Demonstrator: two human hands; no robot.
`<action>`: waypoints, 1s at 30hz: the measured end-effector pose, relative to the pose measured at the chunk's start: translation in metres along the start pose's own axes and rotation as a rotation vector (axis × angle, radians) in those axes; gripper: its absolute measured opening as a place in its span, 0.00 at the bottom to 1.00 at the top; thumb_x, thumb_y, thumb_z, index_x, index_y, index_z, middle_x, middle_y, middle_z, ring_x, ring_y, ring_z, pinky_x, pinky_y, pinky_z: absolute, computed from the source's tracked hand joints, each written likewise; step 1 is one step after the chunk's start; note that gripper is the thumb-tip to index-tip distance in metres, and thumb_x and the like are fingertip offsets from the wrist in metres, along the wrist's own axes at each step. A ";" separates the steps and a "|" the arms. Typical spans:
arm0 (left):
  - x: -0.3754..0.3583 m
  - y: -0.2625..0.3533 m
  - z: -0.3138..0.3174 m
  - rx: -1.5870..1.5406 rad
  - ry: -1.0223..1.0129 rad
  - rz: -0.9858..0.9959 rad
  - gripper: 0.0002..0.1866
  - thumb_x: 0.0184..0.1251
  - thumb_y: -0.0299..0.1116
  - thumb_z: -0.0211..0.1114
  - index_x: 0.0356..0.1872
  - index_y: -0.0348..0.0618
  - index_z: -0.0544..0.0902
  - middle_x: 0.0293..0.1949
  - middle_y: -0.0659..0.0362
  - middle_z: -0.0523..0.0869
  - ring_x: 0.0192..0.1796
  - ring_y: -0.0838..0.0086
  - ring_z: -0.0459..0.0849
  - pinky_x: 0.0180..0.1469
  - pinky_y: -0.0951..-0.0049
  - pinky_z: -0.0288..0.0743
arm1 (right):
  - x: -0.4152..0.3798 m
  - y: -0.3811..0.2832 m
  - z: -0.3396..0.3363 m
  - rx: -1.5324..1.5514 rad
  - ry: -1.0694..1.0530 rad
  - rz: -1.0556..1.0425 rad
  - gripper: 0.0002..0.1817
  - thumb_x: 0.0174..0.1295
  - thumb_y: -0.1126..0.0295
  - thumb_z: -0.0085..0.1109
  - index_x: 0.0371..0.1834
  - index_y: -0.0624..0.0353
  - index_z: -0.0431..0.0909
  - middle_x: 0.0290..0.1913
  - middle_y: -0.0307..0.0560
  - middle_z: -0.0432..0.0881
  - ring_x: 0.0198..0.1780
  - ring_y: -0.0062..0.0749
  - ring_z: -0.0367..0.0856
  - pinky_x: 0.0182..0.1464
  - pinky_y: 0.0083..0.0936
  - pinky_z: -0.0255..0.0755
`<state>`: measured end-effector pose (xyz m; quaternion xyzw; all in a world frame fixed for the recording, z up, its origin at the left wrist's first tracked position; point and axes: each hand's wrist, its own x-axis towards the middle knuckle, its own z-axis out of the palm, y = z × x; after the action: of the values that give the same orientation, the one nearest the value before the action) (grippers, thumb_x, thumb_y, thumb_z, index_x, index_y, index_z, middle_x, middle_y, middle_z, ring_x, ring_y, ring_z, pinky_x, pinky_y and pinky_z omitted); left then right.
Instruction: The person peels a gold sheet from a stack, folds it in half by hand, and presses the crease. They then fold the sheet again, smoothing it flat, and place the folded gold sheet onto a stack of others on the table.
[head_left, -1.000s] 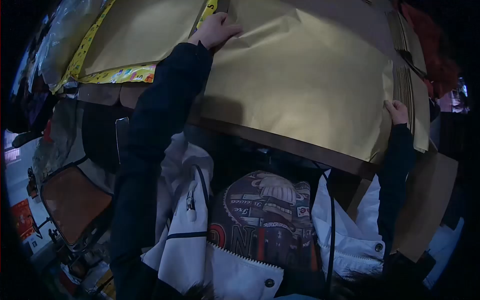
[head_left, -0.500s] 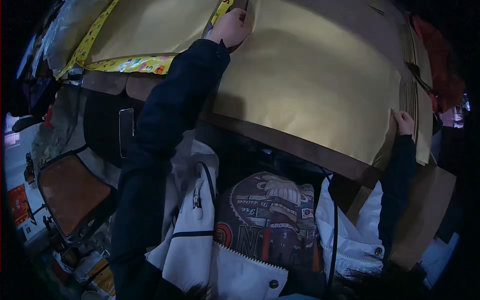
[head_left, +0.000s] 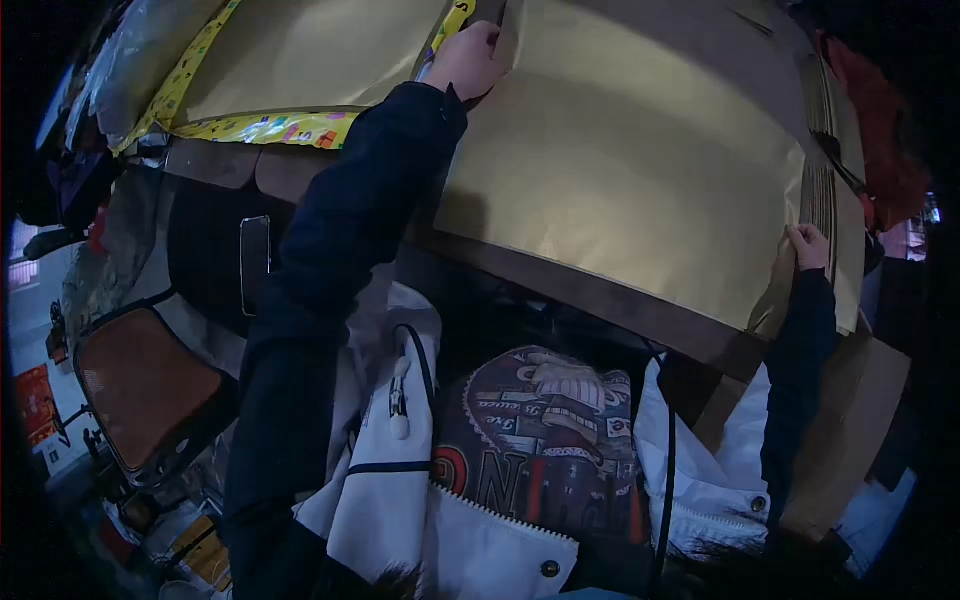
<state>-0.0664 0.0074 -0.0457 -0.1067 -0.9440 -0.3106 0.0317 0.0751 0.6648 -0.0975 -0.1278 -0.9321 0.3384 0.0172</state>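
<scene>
A large sheet of brown paper (head_left: 640, 170) lies across the table in front of me. At its left edge is my left hand (head_left: 470, 62), fingers curled beside a strip of yellow patterned tape (head_left: 452, 22); what the fingers hold is hidden. My right hand (head_left: 810, 247) pinches the right edge of the sheet, near its lower right corner. More brown paper (head_left: 300, 55) lies left of my left hand, with a yellow patterned band (head_left: 265, 130) along its near edge.
Folded brown paper (head_left: 820, 200) is stacked at the right, beside red fabric (head_left: 875, 130). The brown table edge (head_left: 600, 290) runs below the sheet. A brown-seated chair (head_left: 150, 385) stands at the lower left. Clear plastic wrapping (head_left: 130, 65) lies at the upper left.
My left hand has shifted very slightly right and down in view. My right hand stays at the sheet's right edge.
</scene>
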 end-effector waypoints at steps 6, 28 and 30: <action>0.009 -0.022 0.014 -0.096 0.060 0.107 0.27 0.55 0.35 0.70 0.57 0.38 0.76 0.36 0.57 0.86 0.40 0.67 0.84 0.47 0.70 0.78 | -0.008 -0.011 0.001 0.035 -0.016 0.022 0.08 0.60 0.68 0.63 0.32 0.62 0.79 0.27 0.36 0.79 0.29 0.19 0.73 0.33 0.19 0.68; -0.002 -0.012 0.003 0.116 0.097 0.132 0.25 0.58 0.40 0.65 0.56 0.39 0.77 0.36 0.50 0.86 0.40 0.59 0.85 0.45 0.65 0.78 | -0.005 -0.010 0.005 -0.028 0.001 -0.050 0.13 0.57 0.62 0.68 0.30 0.61 0.79 0.26 0.38 0.78 0.28 0.21 0.74 0.33 0.21 0.69; -0.006 -0.009 0.001 0.133 0.085 0.120 0.26 0.58 0.39 0.65 0.57 0.38 0.76 0.38 0.50 0.85 0.42 0.59 0.85 0.48 0.66 0.77 | -0.013 -0.025 0.008 -0.116 -0.003 -0.058 0.14 0.57 0.60 0.68 0.32 0.61 0.81 0.27 0.42 0.81 0.31 0.24 0.78 0.35 0.25 0.72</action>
<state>-0.0622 -0.0006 -0.0528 -0.1476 -0.9523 -0.2488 0.0972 0.0805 0.6377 -0.0869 -0.1012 -0.9536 0.2831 0.0181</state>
